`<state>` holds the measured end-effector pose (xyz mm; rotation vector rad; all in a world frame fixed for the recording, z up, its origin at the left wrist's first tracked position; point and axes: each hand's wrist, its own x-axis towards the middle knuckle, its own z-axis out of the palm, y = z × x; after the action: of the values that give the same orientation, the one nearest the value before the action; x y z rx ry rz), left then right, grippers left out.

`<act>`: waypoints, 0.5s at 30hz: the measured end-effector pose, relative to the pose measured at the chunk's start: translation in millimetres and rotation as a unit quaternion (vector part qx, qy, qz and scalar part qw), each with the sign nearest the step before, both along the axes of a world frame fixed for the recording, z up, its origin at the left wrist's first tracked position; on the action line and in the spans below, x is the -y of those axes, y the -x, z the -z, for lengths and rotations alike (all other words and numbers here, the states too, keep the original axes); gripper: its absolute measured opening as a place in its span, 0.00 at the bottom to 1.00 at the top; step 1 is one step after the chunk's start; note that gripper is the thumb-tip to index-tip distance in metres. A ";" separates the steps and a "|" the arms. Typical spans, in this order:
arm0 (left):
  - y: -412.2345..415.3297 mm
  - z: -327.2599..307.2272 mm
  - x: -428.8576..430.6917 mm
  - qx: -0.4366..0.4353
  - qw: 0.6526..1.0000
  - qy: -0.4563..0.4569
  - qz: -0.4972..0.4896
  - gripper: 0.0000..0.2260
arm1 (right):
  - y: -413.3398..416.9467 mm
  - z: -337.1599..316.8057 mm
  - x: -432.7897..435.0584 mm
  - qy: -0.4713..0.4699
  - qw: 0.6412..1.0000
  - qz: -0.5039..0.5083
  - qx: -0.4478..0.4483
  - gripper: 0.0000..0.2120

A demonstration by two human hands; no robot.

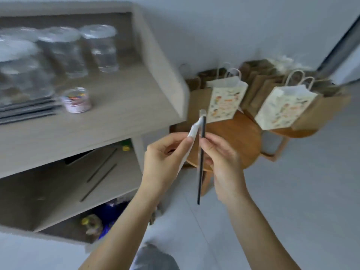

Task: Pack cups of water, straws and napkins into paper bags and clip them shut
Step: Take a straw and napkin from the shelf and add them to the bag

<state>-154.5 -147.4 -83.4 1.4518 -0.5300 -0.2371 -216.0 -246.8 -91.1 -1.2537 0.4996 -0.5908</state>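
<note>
Centrally in the head view, a thin dark straw is standing nearly upright. Its lower end is hanging free below the hands, and a strip of white paper wrapper is splitting away from its top toward the left. The left hand is pinching the wrapper between thumb and forefinger, the remaining fingers curling loosely behind. The right hand is pinching the straw's shaft a little below its upper end, fingertips pressing together on it. Straw and wrapper are lying between the two hands, which are hovering close together in front of a round wooden stool. At upper right, two white printed paper bags are standing open among brown ones. At upper left, blurred clear cups of water are sitting on a shelf beside a small tub of coloured clips. At lower left, two more dark straws are lying on the shelf below.
</note>
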 end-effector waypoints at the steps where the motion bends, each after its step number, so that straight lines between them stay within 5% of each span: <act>1: 5.6 2.4 18.5 -0.003 1.000 0.002 0.031 0.04 | 7.1 1.2 17.1 -0.023 1.000 0.018 -0.004 0.07; 10: -24.2 42.9 164.4 0.007 0.985 -0.055 0.166 0.05 | -1.3 30.0 150.2 -0.063 0.990 0.085 -0.091 0.09; 15: -67.1 54.6 234.3 0.045 0.972 -0.123 0.195 0.15 | -35.8 34.0 224.7 -0.067 0.986 0.079 -0.127 0.05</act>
<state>-87.3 -381.8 -138.0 1.5941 -0.8842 -0.5666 -180.3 -471.5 -125.1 -1.1738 0.8446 -0.5222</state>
